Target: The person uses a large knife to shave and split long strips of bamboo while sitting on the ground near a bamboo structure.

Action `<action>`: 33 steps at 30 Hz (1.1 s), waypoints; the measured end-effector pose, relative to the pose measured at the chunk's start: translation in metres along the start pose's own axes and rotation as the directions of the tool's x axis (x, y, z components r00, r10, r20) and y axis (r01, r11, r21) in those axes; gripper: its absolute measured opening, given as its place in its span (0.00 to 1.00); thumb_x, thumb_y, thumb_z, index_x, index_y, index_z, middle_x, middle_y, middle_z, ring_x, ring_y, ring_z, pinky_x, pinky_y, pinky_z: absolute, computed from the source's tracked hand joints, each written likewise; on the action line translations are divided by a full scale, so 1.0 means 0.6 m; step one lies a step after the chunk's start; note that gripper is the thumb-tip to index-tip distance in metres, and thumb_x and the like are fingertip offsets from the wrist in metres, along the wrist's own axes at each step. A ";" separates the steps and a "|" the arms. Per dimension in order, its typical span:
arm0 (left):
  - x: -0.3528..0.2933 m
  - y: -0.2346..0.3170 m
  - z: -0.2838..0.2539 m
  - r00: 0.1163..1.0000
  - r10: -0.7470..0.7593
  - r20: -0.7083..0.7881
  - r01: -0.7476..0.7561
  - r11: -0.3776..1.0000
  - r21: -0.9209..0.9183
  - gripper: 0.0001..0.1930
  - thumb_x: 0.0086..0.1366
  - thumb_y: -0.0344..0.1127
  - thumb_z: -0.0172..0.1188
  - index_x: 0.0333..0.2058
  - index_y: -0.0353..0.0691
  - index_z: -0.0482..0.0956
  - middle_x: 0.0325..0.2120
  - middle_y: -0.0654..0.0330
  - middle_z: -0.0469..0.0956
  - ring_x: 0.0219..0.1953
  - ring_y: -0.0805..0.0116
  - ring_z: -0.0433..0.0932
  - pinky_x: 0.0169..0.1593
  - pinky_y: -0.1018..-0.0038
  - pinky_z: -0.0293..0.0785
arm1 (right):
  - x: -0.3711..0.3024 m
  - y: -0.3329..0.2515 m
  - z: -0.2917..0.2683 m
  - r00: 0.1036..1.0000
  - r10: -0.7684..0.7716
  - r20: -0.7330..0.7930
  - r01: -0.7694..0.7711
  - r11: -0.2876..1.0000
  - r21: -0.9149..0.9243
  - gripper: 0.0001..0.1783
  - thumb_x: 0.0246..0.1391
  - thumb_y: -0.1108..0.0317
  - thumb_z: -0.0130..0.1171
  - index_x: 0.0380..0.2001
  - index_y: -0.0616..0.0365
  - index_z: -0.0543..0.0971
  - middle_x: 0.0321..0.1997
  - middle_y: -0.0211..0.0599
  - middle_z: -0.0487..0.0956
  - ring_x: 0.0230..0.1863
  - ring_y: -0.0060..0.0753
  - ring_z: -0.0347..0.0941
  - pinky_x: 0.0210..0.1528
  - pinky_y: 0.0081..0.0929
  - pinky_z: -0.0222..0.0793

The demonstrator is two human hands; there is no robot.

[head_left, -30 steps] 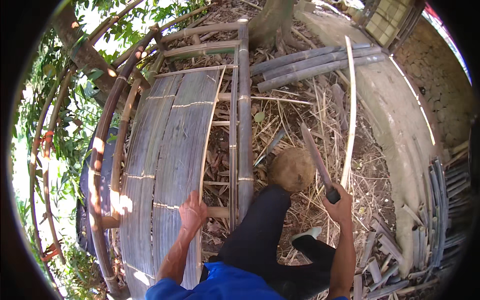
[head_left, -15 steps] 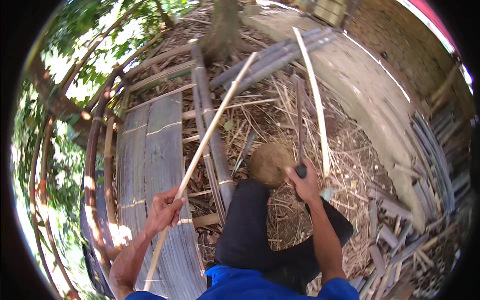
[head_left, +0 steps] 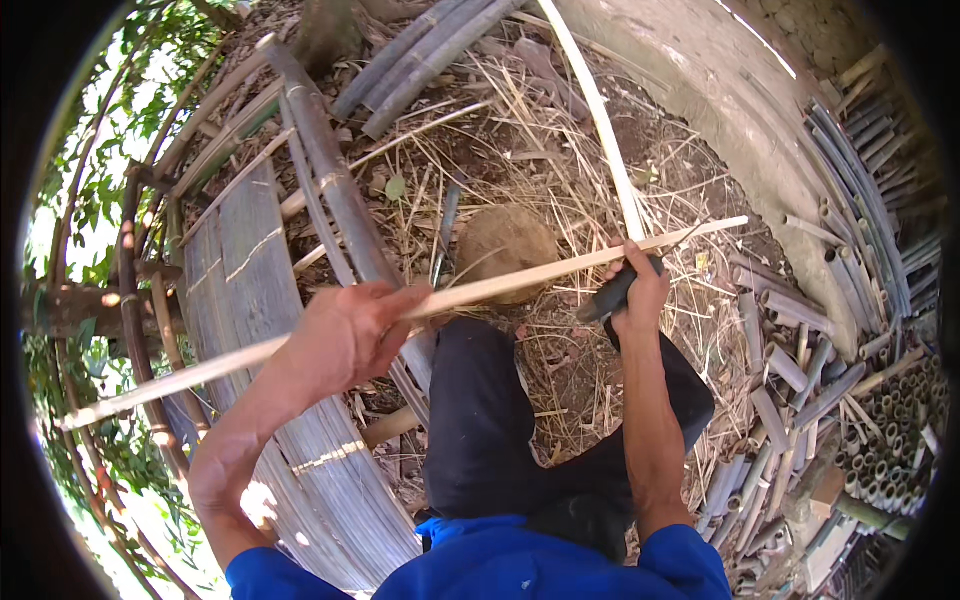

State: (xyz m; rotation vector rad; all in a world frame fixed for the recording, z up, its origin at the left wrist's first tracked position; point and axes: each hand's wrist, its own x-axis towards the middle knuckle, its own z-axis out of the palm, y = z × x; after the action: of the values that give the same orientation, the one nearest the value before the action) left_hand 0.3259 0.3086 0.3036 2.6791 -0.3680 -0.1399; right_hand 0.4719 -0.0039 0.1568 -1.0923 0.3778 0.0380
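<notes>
A long pale bamboo strip (head_left: 520,282) lies slantwise across my view, above my knees. My left hand (head_left: 345,335) is closed round it left of the middle. My right hand (head_left: 643,290) grips the black handle of a machete (head_left: 612,297), its fingertips against the strip near the right end. The blade points away to the right past the strip and shows only as a thin dark line. Beneath the strip, between my knees and the litter, sits a round wooden block (head_left: 508,240).
A second pale strip (head_left: 600,110) stretches away beyond my right hand. On the left stands a slatted bamboo bench (head_left: 330,470) beside a thick bamboo pole (head_left: 340,200). Dark bamboo poles (head_left: 430,60) lie ahead. Cut bamboo pieces (head_left: 785,370) are heaped at right, by a concrete ledge (head_left: 720,130).
The strip has swung from steeply slanted to nearly crosswise. My right hand has brought the machete up to it, and my left hand has moved up and inward. The view has shifted.
</notes>
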 end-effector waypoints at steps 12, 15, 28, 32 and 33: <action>0.000 -0.046 0.024 0.175 -0.728 -0.663 -0.575 0.471 -0.669 0.41 0.65 0.63 0.59 0.56 0.27 0.61 0.50 0.40 0.69 0.59 0.32 0.72 0.60 0.29 0.72 | -0.020 0.012 -0.055 0.985 0.174 -0.010 -0.156 0.903 0.401 0.09 0.62 0.76 0.58 0.45 0.67 0.74 0.37 0.42 0.79 0.27 0.22 0.70 0.29 0.22 0.75; -0.012 0.031 -0.026 0.040 -0.711 -0.702 -0.662 0.507 -0.551 0.35 0.73 0.64 0.39 0.49 0.30 0.69 0.22 0.50 0.73 0.38 0.47 0.83 0.45 0.49 0.85 | -0.064 0.029 -0.065 0.979 0.195 -0.051 -0.169 0.931 0.324 0.10 0.61 0.77 0.60 0.44 0.66 0.74 0.32 0.40 0.77 0.26 0.23 0.70 0.26 0.24 0.74; -0.163 0.175 -0.122 0.334 -0.047 -0.941 -0.920 0.202 -0.336 0.23 0.73 0.55 0.55 0.34 0.36 0.75 0.17 0.64 0.63 0.15 0.72 0.60 0.17 0.71 0.60 | -0.237 0.033 -0.204 0.717 -0.288 0.634 0.696 0.337 -0.634 0.32 0.59 0.63 0.65 0.63 0.62 0.70 0.37 0.47 0.81 0.39 0.51 0.81 0.47 0.41 0.75; -0.174 0.208 -0.121 0.304 -0.092 -0.948 -0.946 0.090 -0.312 0.19 0.67 0.50 0.59 0.31 0.37 0.72 0.17 0.64 0.62 0.15 0.71 0.60 0.19 0.70 0.60 | -0.277 0.024 -0.193 0.911 0.156 0.382 0.283 0.438 -0.853 0.26 0.61 0.65 0.62 0.61 0.56 0.73 0.55 0.59 0.80 0.55 0.59 0.78 0.58 0.44 0.72; -0.183 0.214 -0.131 0.302 -0.085 -0.949 -0.947 0.086 -0.309 0.19 0.67 0.50 0.59 0.31 0.37 0.72 0.17 0.64 0.62 0.15 0.71 0.60 0.19 0.70 0.60 | -0.278 0.027 -0.193 0.912 0.149 0.383 0.285 0.441 -0.851 0.26 0.61 0.65 0.62 0.61 0.56 0.73 0.55 0.59 0.80 0.55 0.59 0.78 0.58 0.44 0.72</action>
State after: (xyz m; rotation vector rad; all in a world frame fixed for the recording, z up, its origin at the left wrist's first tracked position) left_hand 0.2025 0.2591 0.4342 0.8971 -0.6781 0.9156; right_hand 0.2797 -0.0715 0.1490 -2.1463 -0.1385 0.4458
